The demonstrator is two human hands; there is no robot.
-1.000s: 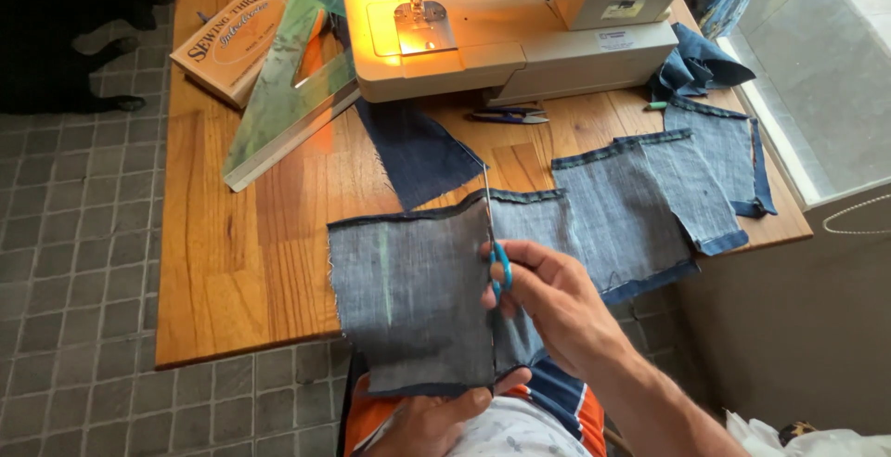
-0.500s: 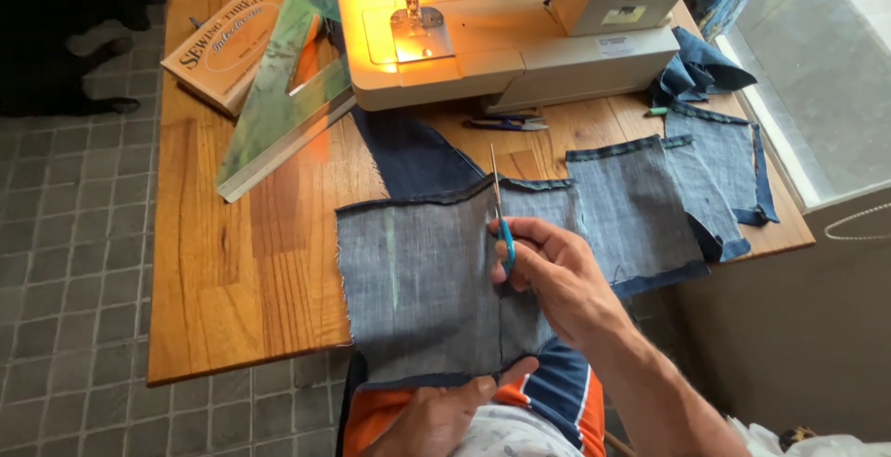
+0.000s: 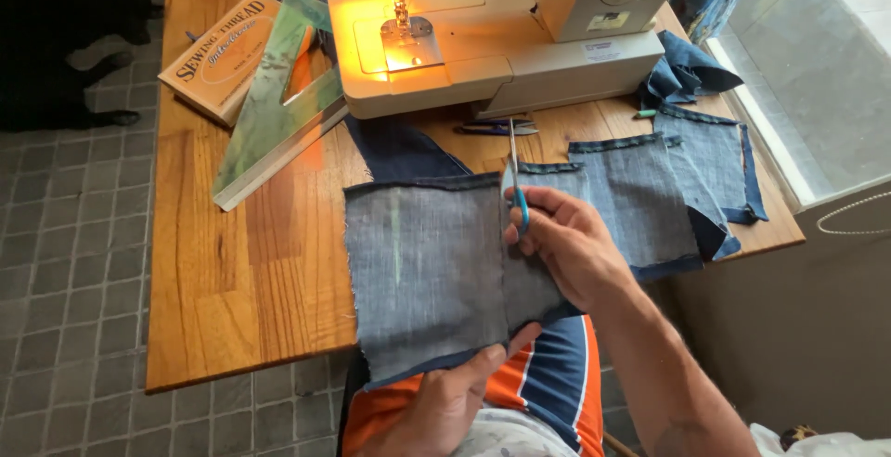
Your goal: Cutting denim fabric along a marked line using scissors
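Scissors point(image 3: 516, 179) have advanced up one denim panel point(image 3: 436, 267), gripped by right hand point(image 3: 566, 248); left hand point(image 3: 445, 401) pinches its hem.

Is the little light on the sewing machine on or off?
On. The sewing machine throws a warm yellow glow around its needle and onto its bed.

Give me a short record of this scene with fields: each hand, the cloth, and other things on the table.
right hand: holds scissors with blue handle, blades pointing away, over the denim
left hand: grips near edge of denim
denim: grey side up, partly off the table
sewing machine: behind, lamp lit
other: more denim pieces, green ruler, box
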